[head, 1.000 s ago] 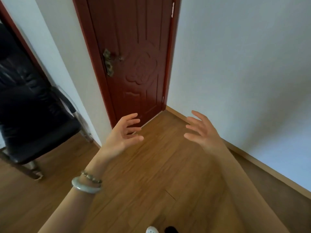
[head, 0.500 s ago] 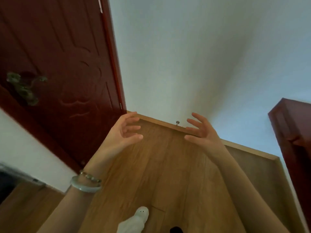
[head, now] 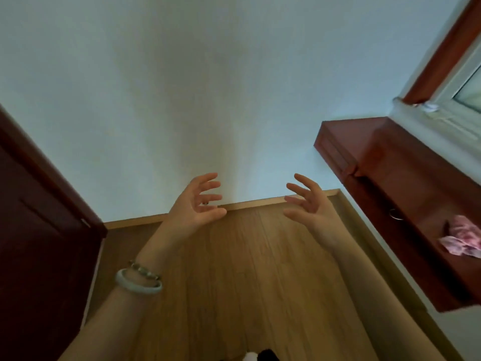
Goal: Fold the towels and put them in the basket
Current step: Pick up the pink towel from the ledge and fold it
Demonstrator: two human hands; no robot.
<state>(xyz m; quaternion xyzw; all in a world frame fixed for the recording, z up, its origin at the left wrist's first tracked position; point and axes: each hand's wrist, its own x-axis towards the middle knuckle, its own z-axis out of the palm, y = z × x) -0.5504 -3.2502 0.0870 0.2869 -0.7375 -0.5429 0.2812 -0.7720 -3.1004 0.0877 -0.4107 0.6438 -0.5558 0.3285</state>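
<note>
A door (head: 39, 217) stands left, a cabinet (head: 406, 204) right with crumpled cloth (head: 463, 239) on it, floor (head: 247, 282) between.

No legible text, label, brand, number or sign appears on any surface in view.
</note>
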